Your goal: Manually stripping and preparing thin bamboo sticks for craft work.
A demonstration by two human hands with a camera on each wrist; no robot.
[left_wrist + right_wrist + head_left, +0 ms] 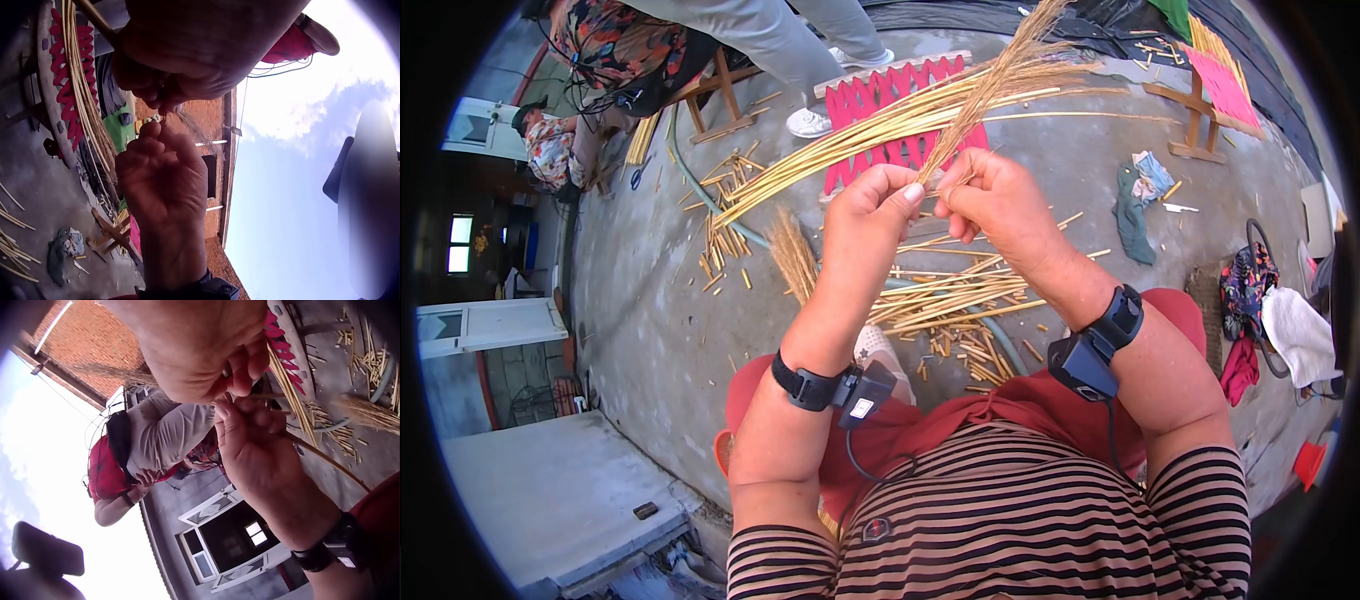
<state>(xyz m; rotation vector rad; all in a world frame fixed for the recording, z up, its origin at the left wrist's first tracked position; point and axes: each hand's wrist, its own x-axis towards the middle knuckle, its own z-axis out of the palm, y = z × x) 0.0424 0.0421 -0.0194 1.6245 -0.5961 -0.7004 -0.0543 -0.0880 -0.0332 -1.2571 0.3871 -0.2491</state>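
Observation:
In the head view both hands meet over the stool. The left hand (pixel 868 215) pinches a feathery plume of dry grass (pixel 1000 85) at its base with thumb and fingers. Close beside it, the right hand (pixel 1000 200) has its fingers curled in to the same spot, pinching the plume's strands. Past the hands, a bundle of long yellow stalks (pixel 850 145) lies across a stool with pink zigzag webbing (pixel 840 175). The left wrist view shows the fingertips of both hands nearly touching, and in the right wrist view a stalk (pixel 331 464) runs from the hands toward the lap.
Cut stalk pieces (pixel 975 352) and longer stalks (pixel 960 295) litter the concrete floor, with a hose (pixel 690 170) among them. An upright plume bundle (pixel 791 255) stands near the left forearm. Another person's legs (pixel 750 40) are beyond the stool; cloths (pixel 1135 215) lie at right.

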